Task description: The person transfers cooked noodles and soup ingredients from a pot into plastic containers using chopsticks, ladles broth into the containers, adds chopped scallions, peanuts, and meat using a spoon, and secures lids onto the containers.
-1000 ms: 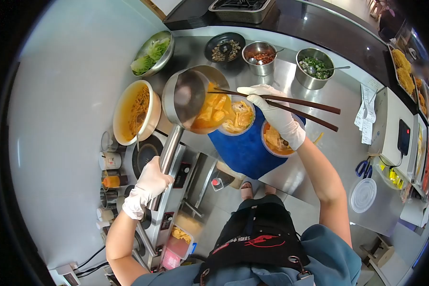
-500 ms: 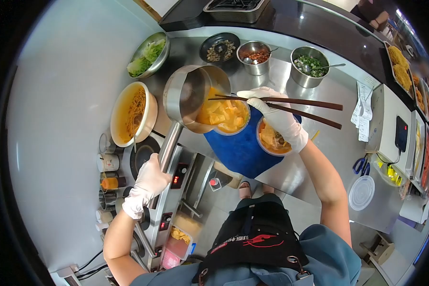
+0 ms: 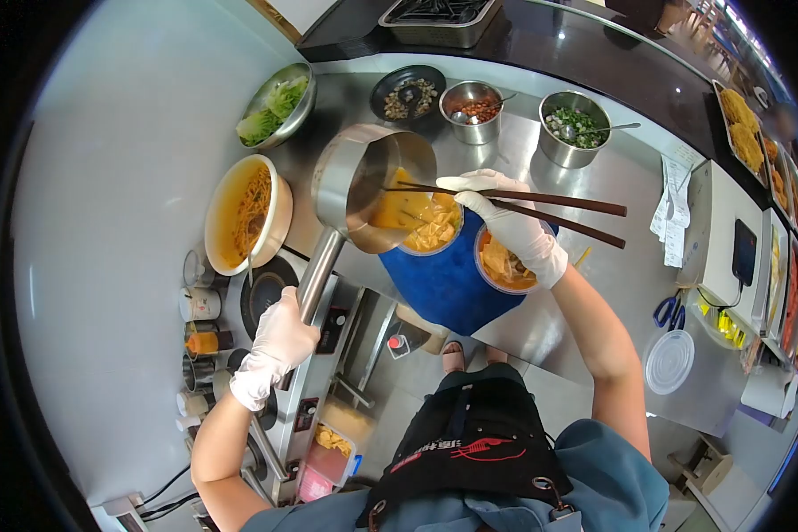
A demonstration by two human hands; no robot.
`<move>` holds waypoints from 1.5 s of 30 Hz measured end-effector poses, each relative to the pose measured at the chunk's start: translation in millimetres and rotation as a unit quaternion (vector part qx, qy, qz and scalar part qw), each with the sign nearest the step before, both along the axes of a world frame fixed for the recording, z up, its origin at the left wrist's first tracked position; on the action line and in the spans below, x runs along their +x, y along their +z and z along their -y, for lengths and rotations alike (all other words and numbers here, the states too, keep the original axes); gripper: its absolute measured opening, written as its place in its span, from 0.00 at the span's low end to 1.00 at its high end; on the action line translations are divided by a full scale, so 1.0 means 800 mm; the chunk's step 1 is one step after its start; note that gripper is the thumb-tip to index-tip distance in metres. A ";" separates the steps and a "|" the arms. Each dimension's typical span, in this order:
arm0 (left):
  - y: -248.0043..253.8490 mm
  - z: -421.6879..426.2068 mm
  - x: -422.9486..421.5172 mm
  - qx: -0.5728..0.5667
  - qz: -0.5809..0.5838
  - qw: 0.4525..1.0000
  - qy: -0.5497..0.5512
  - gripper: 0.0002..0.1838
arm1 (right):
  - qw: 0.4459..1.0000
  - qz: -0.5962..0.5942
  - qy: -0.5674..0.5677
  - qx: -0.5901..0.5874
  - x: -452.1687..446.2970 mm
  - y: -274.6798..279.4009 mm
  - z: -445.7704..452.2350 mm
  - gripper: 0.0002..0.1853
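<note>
My gloved left hand (image 3: 279,341) grips the handle of a steel saucepan (image 3: 332,182), which is tipped to the right over a clear round tub (image 3: 432,232). Orange broth and yellowish pieces fill the tub under the pan's rim. In my gloved right hand (image 3: 510,217) is a pair of dark chopsticks (image 3: 559,199), their tips reaching into the pan's mouth. Below that hand stands a second tub (image 3: 503,264) with similar food, partly hidden by the glove. Both tubs rest on a blue cloth (image 3: 448,297).
Left of the pan are a white bowl of noodles in broth (image 3: 279,213) and a bowl of lettuce (image 3: 301,115). Behind stand a dish of chopped bits (image 3: 386,84), a pot of red-brown pieces (image 3: 476,133) and a pot of chopped greens (image 3: 569,155). Scissors (image 3: 669,310) and a lid (image 3: 669,362) lie right.
The saucepan has shifted slightly right and tilted a little further. The chopstick tips have moved slightly left, deeper over the pan. Less food shows at the pan's mouth.
</note>
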State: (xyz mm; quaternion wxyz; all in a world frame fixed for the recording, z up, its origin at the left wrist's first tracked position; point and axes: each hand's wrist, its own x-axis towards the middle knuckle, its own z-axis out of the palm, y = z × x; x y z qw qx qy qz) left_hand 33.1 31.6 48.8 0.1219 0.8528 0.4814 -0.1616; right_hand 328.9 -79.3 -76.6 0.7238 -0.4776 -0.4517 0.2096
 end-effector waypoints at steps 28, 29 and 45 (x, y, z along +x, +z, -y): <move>-0.042 0.013 -0.015 0.158 0.031 0.977 -0.137 0.17 | 0.994 0.077 -0.009 -0.081 -0.013 0.012 0.054 0.11; -0.042 0.013 -0.015 0.166 0.026 0.976 -0.141 0.16 | 0.994 0.077 -0.012 -0.080 -0.015 0.007 0.053 0.11; -0.051 0.011 -0.024 0.268 0.013 0.944 -0.193 0.18 | 0.983 0.127 -0.013 -0.135 -0.027 0.016 0.084 0.06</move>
